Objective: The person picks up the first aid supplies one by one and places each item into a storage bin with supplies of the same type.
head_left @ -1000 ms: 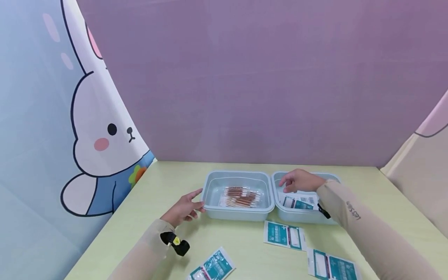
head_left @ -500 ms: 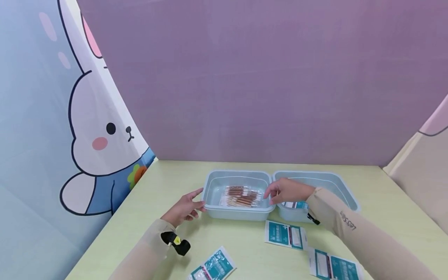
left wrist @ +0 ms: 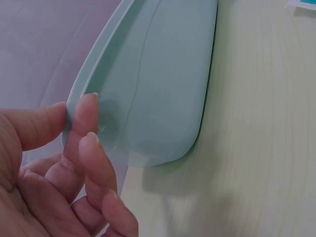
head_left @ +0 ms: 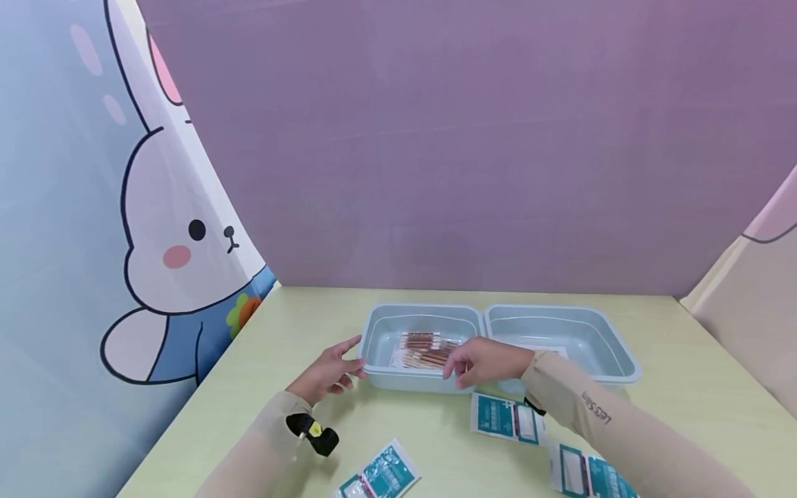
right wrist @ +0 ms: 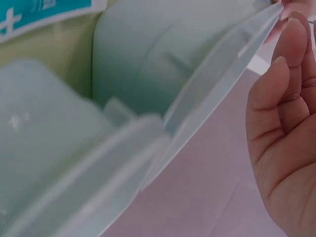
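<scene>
At the near left corner of a pale blue plastic bin (head_left: 411, 382), my left hand (head_left: 326, 371) pinches the rim between thumb and index finger, its other fingers bent below. Inside that bin lie clear packs of brown-stemmed cotton swabs (head_left: 420, 351). My right hand (head_left: 488, 361) is over the bin's near right corner, fingers bent downward and overlapping the front rim in the head view. Nothing shows between the fingers of the right hand (right wrist: 291, 123) in its wrist view; they are loosely curled by the rim. My right hand and sleeve partly hide the second bin (head_left: 629, 377).
The second bin stands right beside the first, with a white packet (head_left: 554, 350) partly visible inside. On the table before them lie teal-and-white packets: one at the centre (head_left: 507, 418), one under the right sleeve (head_left: 585, 474), one near the left forearm (head_left: 380, 474). A purple cloth rises behind.
My right hand has moved left and toward me, from over the right bin to the left bin's near right corner. My left hand has kept its grip at the rim.
</scene>
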Tool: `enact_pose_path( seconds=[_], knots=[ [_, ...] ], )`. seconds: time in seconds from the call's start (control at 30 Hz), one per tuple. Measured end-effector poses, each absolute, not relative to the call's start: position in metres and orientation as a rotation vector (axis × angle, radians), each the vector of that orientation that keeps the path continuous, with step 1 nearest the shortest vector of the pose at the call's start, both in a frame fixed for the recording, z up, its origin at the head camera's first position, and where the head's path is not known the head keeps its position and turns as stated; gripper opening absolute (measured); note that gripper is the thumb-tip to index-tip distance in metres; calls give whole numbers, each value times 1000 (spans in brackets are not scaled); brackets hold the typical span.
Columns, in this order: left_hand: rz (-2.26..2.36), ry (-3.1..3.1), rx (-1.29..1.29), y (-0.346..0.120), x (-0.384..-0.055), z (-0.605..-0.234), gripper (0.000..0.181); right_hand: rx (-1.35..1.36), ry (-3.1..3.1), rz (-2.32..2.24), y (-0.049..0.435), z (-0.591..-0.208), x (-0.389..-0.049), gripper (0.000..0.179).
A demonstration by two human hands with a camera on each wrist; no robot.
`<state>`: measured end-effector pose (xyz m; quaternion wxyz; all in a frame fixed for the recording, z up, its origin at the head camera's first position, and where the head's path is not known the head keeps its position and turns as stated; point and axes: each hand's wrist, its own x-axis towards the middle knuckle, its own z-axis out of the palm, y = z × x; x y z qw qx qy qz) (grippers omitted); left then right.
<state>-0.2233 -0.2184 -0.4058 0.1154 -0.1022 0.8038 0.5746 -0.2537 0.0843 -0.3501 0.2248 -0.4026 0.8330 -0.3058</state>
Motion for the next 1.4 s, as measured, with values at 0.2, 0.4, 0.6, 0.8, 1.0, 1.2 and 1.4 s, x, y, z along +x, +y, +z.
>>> enact_pose_path(
  seconds=[0.2, 0.4, 0.6, 0.8, 1.0, 1.2, 1.4],
  knots=[
    [1686, 2355, -290, -219, -224, -406, 58, -1143, 2242, -859, 77, -358, -248, 14],
    [1710, 2344, -263, -220, -223, -409, 58, -1162, 2187, -895, 72, -366, -242, 13],
    [1730, 2336, -256, -219, -222, -412, 57, -1152, 2141, -903, 69, -377, -235, 13],
    [1723, 2337, -257, -218, -222, -412, 58, -1191, 2093, -907, 67, -384, -231, 13],
    [1735, 2328, -252, -218, -221, -410, 58, -1201, 2090, -898, 61, -395, -230, 13],
    [1730, 2325, -267, -219, -222, -411, 57, -1251, 2082, -845, 54, -405, -231, 14],
    [1727, 2320, -262, -220, -225, -412, 57, -1347, 2032, -851, 49, -412, -233, 15]
  ],
)
